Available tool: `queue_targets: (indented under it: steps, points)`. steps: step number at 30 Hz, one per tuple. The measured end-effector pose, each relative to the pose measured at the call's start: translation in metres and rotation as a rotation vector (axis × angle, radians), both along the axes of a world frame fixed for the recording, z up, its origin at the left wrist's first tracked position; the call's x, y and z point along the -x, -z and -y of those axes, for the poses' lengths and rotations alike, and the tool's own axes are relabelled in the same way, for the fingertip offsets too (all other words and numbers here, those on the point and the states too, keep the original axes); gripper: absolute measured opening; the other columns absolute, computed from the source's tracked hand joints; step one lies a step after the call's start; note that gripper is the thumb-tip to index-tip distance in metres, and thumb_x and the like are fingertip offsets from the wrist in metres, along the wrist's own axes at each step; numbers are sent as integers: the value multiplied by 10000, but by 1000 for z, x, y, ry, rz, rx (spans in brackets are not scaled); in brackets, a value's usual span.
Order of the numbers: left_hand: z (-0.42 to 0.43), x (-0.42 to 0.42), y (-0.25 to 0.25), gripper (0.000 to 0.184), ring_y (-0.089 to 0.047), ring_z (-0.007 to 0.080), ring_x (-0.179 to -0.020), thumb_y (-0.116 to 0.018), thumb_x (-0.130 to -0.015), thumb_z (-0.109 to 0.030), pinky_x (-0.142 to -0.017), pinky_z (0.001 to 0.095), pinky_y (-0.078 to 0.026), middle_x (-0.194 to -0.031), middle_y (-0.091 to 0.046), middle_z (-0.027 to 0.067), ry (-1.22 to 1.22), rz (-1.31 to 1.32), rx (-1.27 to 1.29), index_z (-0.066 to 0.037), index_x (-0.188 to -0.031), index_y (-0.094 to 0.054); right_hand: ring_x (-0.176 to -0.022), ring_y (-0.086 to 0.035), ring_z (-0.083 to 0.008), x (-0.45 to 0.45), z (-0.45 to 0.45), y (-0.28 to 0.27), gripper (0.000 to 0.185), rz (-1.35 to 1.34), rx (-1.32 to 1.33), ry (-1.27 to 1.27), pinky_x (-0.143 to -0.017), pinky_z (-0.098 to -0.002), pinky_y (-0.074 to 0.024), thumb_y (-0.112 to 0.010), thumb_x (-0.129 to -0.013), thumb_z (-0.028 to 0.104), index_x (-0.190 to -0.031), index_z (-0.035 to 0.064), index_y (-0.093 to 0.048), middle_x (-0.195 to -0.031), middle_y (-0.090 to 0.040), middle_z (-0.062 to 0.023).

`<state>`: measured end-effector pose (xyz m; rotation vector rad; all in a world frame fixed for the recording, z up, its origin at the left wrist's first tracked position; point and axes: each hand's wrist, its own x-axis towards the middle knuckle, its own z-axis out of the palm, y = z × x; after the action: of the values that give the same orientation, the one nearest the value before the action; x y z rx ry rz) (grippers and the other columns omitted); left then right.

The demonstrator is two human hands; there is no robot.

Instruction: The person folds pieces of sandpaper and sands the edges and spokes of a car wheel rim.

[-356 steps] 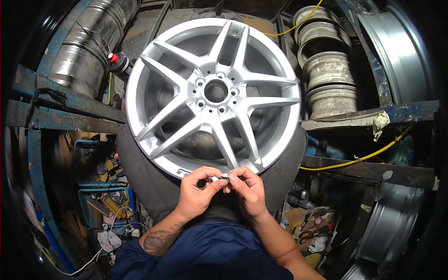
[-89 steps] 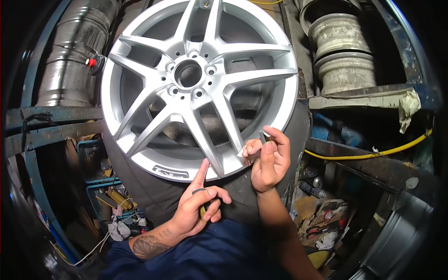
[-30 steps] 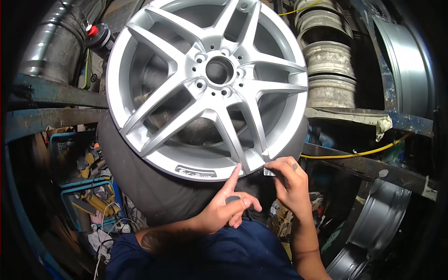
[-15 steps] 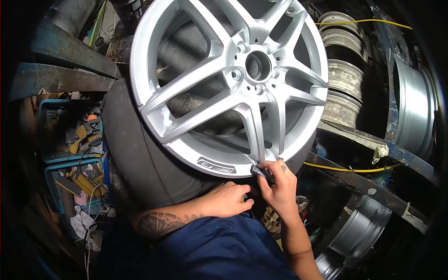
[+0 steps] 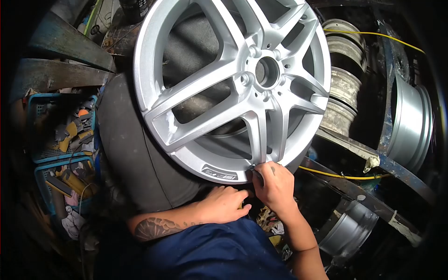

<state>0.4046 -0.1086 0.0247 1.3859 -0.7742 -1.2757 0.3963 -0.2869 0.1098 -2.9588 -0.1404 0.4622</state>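
A silver alloy wheel [image 5: 219, 74] with paired spokes lies on a dark grey padded support [image 5: 135, 154]. My right hand [image 5: 275, 184] pinches a small dark piece [image 5: 252, 168] against the wheel's lower rim, at the foot of a spoke. Left of that piece, a dark label with light lettering [image 5: 219, 172] is on the rim. My left hand [image 5: 226, 203] is just below the rim with its fingers curled; a bit of something yellowish shows at its fingertips, mostly hidden.
Blue baskets [image 5: 46, 161] of used sanding pieces stand at the left. Bare rims [image 5: 343, 84] are stacked at the right, beside a silver rim [image 5: 410, 123]. A yellow hose [image 5: 336, 175] crosses the metal frame [image 5: 406, 175]. Blue-grey beams [image 5: 60, 77] jut in from the left.
My left index finger, earlier pointing at the rim, has curled back below it. My right hand has moved left along the rim with the dark piece. The view has turned, shifting the wheel right.
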Motion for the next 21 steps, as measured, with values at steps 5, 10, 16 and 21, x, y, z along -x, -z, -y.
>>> queue_targets:
  steps: [5,10,16,21]
  points:
    - [-4,0,-2,403,-724,448,-823,-649,-965,-359,-791,545,-571,-806,-736,219,3,20,-30,-4,-1151,-691,-677,-635,-292,-17,0,0,236,-51,32,-99,-615,-412,-501,-750,-779,88,-880,80,-537,-759,-578,-79]
    - [-5,-2,-1,425,-724,437,-834,-652,-964,-367,-804,538,-571,-801,-737,208,13,-3,-32,-14,-1198,-693,-653,-631,-295,-19,-1,-7,234,-142,52,-104,-597,-427,-502,-741,-783,93,-873,75,-526,-741,-570,-84]
    - [-2,10,7,374,-725,465,-825,-659,-945,-324,-783,556,-582,-828,-731,256,-64,31,10,-16,-1152,-702,-627,-620,-297,-20,-1,-8,225,-98,12,-90,-580,-417,-495,-754,-772,83,-853,78,-545,-723,-570,-79]
    - [-2,15,8,371,-729,457,-828,-658,-943,-309,-785,554,-582,-823,-738,241,-105,22,38,-10,-1157,-712,-637,-617,-314,-14,3,-33,256,-86,-131,-62,-593,-418,-481,-808,-731,37,-922,73,-641,-717,-593,-89]
